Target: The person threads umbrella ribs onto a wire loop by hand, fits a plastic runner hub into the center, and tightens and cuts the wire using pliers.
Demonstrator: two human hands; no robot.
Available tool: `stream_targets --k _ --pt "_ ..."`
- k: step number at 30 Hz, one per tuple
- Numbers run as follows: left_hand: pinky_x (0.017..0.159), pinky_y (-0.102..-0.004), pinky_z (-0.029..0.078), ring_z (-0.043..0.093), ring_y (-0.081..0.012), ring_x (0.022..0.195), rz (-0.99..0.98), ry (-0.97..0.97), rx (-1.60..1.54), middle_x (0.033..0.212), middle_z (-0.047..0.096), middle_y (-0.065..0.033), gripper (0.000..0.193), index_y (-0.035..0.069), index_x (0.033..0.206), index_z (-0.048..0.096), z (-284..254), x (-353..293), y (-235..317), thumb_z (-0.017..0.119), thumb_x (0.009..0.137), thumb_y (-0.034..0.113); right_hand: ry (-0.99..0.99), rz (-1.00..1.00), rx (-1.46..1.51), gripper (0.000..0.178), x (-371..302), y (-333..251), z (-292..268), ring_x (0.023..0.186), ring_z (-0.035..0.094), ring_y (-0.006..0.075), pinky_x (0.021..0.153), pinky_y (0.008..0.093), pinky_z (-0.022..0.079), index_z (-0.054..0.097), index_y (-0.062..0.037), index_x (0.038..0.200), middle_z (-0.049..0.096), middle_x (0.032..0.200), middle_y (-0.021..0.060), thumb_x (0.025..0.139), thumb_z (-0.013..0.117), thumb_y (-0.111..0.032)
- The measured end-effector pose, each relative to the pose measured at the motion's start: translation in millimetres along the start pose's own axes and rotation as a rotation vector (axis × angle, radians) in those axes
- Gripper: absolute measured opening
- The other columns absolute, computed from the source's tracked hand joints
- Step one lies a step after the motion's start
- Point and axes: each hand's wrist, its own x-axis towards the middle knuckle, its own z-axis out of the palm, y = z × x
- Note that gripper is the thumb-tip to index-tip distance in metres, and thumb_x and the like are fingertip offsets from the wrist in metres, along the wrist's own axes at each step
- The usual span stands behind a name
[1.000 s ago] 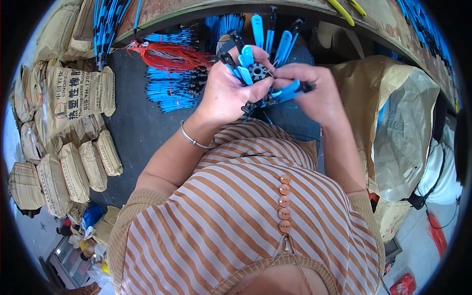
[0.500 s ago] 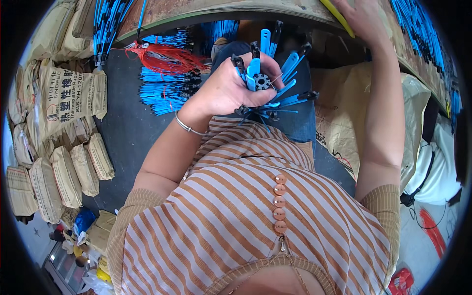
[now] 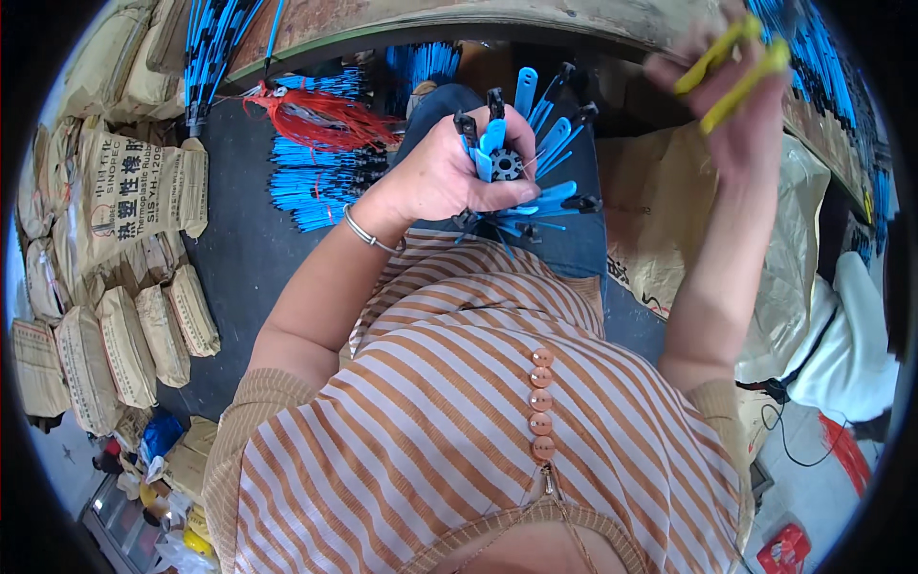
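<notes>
Over the lap, short of the tabletop's near edge, the left hand [image 3: 445, 177] is wrapped firmly around a blue-and-black bundle [image 3: 507, 165], held above the jeans [image 3: 577, 215]. Farther out, above the right part of that near edge, the right hand [image 3: 732, 110] grasps a yellow-handled tool [image 3: 717, 59]; both are blurred, and its working end cannot be made out. Half a second ago that hand was reaching over the tabletop [image 3: 382, 29], where the tool lay; now the tool is up in its grasp. The work appears to have gone from bare fingers to a tool, leaving the left hand alone to steady the bundle. The bundle shows a black toothed disc with a hole at its middle, ringed by flat, round-ended blue strips and thinner blue rods, several tipped with black fittings, splaying unevenly outward. Below the tabletop's edge, toward the left, lie red strands [image 3: 330, 120] and stacked blue rods [image 3: 311, 187].
</notes>
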Motion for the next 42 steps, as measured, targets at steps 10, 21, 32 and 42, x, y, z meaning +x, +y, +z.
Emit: stream_targets --k 10,21,32,42 --pt "0.07 -0.0254 0.048 0.057 -0.0099 0.073 -0.079 0.007 -0.161 0.081 0.064 -0.003 0.024 0.003 0.088 0.061 0 8 2 0.074 0.068 0.005 0.056 -0.056 -1.188 0.064 -129 50 20 0.107 0.046 0.0309 0.089 0.0495 0.043 0.04 -0.0143 0.127 0.048 0.112 0.0119 0.069 0.06 0.006" --pt "0.075 -0.0278 0.047 0.058 -0.0149 0.079 -0.124 0.031 0.063 0.086 0.062 -0.0074 0.039 0.001 0.093 0.061 5 8 8 0.081 0.062 0.013 -0.305 -0.821 -1.975 0.051 -96 30 10 0.107 0.043 0.0305 0.098 0.052 0.033 0.057 -0.0179 0.111 0.045 0.119 0.0125 0.063 0.074 -0.012" --pt "0.075 -0.0272 0.048 0.059 -0.0139 0.079 -0.159 0.17 0.076 0.085 0.064 -0.0069 0.043 0.001 0.094 0.062 -1 6 5 0.083 0.059 0.015 0.11 -0.419 -1.655 0.052 -124 78 37 0.094 0.051 0.0276 0.086 0.0427 0.043 0.062 -0.0201 0.11 0.053 0.106 0.0074 0.063 0.063 0.004" --pt "0.072 -0.0263 0.048 0.06 -0.0136 0.078 -0.147 -0.13 -0.042 0.084 0.064 -0.0065 0.039 0.001 0.091 0.064 1 8 8 0.083 0.058 0.012 -0.687 0.843 -1.005 0.057 -83 -16 19 0.079 0.063 0.0278 0.067 0.0321 0.049 0.054 -0.0044 0.11 0.064 0.087 0.0149 0.058 0.076 -0.004"
